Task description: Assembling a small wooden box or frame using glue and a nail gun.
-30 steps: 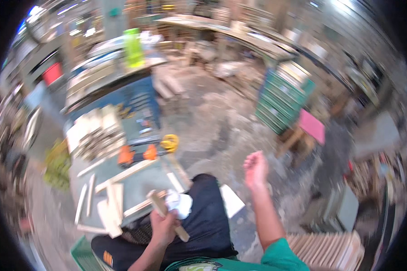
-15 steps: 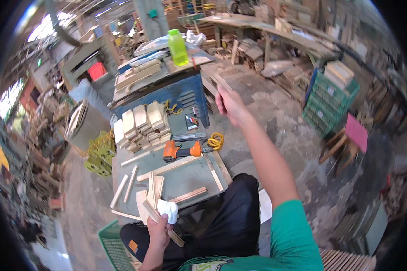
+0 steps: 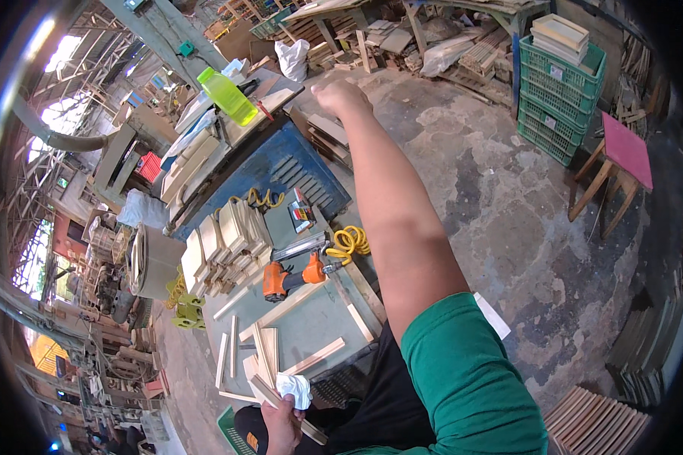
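Note:
My left hand (image 3: 282,426), low in the view, is closed around a narrow wooden strip (image 3: 262,392) and a crumpled white cloth (image 3: 296,388). The strip lies across wooden pieces at the near edge of the grey-green work table (image 3: 303,334). My right arm reaches far forward, with the right hand (image 3: 343,100) beyond the corner of the blue bench (image 3: 300,163). Its fingers look curled, seen from the back; anything in them is hidden. An orange nail gun (image 3: 294,279) with a yellow coiled hose (image 3: 349,241) rests on the table. Loose wooden strips (image 3: 315,356) lie around it.
Stacked wooden boards (image 3: 224,243) fill the table's far left. A green bottle (image 3: 228,96) stands on the blue bench, and boards (image 3: 328,130) lie beside it. To the right are green crates (image 3: 558,98), a pink-topped stool (image 3: 626,152) and stacked slats (image 3: 596,421).
The view has swung, shifting the right-hand crates and stool. My right arm stretches further forward; the wooden piece at its hand no longer shows there. My left hand keeps the strip and cloth.

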Tool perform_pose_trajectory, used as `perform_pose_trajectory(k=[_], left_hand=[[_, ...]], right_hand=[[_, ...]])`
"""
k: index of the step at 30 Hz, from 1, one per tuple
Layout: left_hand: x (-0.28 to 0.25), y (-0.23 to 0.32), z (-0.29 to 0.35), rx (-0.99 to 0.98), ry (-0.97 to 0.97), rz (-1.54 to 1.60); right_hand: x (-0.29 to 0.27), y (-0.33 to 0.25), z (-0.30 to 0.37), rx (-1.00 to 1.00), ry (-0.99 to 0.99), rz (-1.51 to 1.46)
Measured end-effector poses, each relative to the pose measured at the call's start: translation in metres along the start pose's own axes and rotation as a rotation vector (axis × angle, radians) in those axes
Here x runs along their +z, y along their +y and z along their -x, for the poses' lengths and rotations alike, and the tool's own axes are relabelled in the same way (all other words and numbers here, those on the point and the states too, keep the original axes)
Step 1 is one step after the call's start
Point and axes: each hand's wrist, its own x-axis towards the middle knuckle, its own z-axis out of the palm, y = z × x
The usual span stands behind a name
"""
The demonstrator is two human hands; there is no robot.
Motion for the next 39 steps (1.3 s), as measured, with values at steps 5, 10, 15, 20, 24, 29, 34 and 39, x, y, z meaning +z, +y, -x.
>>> perform_pose_trajectory(k=[5,10,15,20,24,29,34,39], left_hand=[[0.012,0.005,-0.014,-0.036,0.016,-0.048],[0.010,0.003,-0.024,-0.008,-0.050,-0.057],[0.008,0.003,-0.028,-0.004,-0.061,-0.028],[0.012,0.007,-0.033,0.018,-0.108,0.060],[0.014,0.022,-0.042,0.080,-0.142,0.135],[0.023,0.037,-0.061,0.206,-0.206,0.322],[0.017,0.045,-0.059,0.216,-0.193,0.263],[0.004,0.028,-0.050,0.293,-0.302,0.055]], right_hand=[[0.013,0.011,-0.021,0.058,0.047,0.100],[0.021,0.007,-0.024,-0.013,0.053,0.156],[0.027,-0.008,-0.028,0.003,0.056,0.171],[0.054,0.012,-0.039,-0.133,0.175,0.001],[0.090,0.018,0.026,-0.392,0.082,-0.413],[0.120,0.046,0.199,-0.371,-0.559,-0.583],[0.135,0.069,0.336,-0.344,-0.823,-0.416],[0.161,0.099,0.389,-0.323,-0.712,-0.563]])
